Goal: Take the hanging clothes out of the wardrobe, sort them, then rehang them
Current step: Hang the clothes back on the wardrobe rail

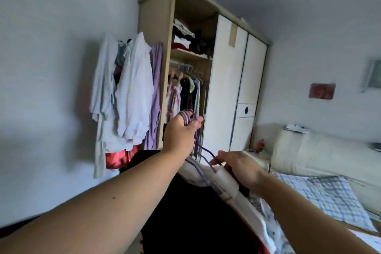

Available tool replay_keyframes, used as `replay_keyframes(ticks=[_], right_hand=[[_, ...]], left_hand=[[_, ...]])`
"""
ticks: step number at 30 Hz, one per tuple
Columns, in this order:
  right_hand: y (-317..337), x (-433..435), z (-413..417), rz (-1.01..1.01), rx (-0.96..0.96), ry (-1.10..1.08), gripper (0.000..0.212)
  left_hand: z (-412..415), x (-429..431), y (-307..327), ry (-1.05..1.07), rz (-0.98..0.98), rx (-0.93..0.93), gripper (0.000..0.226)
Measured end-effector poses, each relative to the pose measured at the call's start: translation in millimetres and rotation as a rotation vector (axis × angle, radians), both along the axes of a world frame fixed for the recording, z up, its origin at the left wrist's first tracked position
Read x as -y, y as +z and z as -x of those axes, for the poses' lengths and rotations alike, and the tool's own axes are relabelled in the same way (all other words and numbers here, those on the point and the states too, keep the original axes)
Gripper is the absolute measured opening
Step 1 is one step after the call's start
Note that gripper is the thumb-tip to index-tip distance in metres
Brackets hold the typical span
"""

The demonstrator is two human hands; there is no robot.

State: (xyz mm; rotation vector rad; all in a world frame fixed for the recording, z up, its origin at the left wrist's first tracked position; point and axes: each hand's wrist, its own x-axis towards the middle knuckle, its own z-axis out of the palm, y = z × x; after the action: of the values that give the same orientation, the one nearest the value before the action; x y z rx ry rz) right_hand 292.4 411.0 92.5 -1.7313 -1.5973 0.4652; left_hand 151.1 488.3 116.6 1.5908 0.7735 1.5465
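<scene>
My left hand (181, 134) grips the hooks of several purple hangers (188, 116) in front of the open wardrobe (156, 33). Clothes hang from these hangers below my arms: a black garment (191, 212) and a white patterned one (257, 218). My right hand (239, 166) holds the shoulder of the white garment by a hanger's arm. Inside the wardrobe several garments (185, 90) still hang on the rail, under a shelf of folded clothes (185, 39).
White and lilac clothes (132, 93) hang on the wardrobe's outer left side by the wall. The white sliding doors (239, 80) are shut on the right. A bed with a checked blue cover (321, 194) and pillows lies at the right.
</scene>
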Motion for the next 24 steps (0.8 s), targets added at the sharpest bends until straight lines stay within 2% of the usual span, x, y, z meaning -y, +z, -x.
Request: replay_keyframes(ticks=[1, 3, 8, 9, 10, 11, 13, 15, 17, 20, 24], right_hand=[[2.2, -17.9, 12.7, -0.012, 0.065, 0.020, 0.028], [3.8, -53.0, 38.0, -0.022, 0.100, 0.032, 0.022], [3.6, -131.2, 95.9, -0.001, 0.143, 0.050, 0.026], [4.0, -143.9, 107.3, 0.000, 0.119, 0.059, 0.023], [3.5, -154.0, 117.8, 0.014, 0.098, 0.079, 0.009], [2.4, -168.3, 126.8, 0.061, 0.105, 0.098, 0.017], [-5.0, -199.8, 141.8, 0.123, 0.184, 0.098, 0.067], [-13.3, -226.9, 153.9, 0.089, 0.250, 0.070, 0.083], [-23.7, -255.4, 157.6, 0.019, 0.242, 0.040, 0.081], [-37.4, -292.5, 153.3, 0.031, 0.144, -0.003, 0.078], [-45.3, -349.2, 138.0, 0.018, 0.039, -0.035, 0.063]], left_hand=[[13.2, -15.8, 0.7, 0.029, -0.011, 0.009, 0.016], [37.3, -48.6, -0.8, 0.080, -0.022, 0.015, 0.038], [90.7, -137.4, -8.0, 0.145, -0.003, 0.013, 0.029], [99.7, -154.0, -8.0, 0.155, 0.000, 0.002, 0.028], [107.9, -166.3, -6.2, 0.176, -0.007, -0.024, 0.028], [116.0, -183.2, -5.2, 0.196, -0.014, -0.047, 0.029], [126.8, -215.7, -3.0, 0.206, -0.014, -0.079, 0.030], [131.2, -240.7, -2.4, 0.205, -0.013, -0.114, 0.041], [131.2, -268.2, -5.5, 0.173, -0.025, -0.175, 0.041], [125.0, -306.5, -12.1, 0.087, -0.062, -0.241, 0.033], [107.2, -364.1, -16.8, -0.015, -0.054, -0.278, 0.013]])
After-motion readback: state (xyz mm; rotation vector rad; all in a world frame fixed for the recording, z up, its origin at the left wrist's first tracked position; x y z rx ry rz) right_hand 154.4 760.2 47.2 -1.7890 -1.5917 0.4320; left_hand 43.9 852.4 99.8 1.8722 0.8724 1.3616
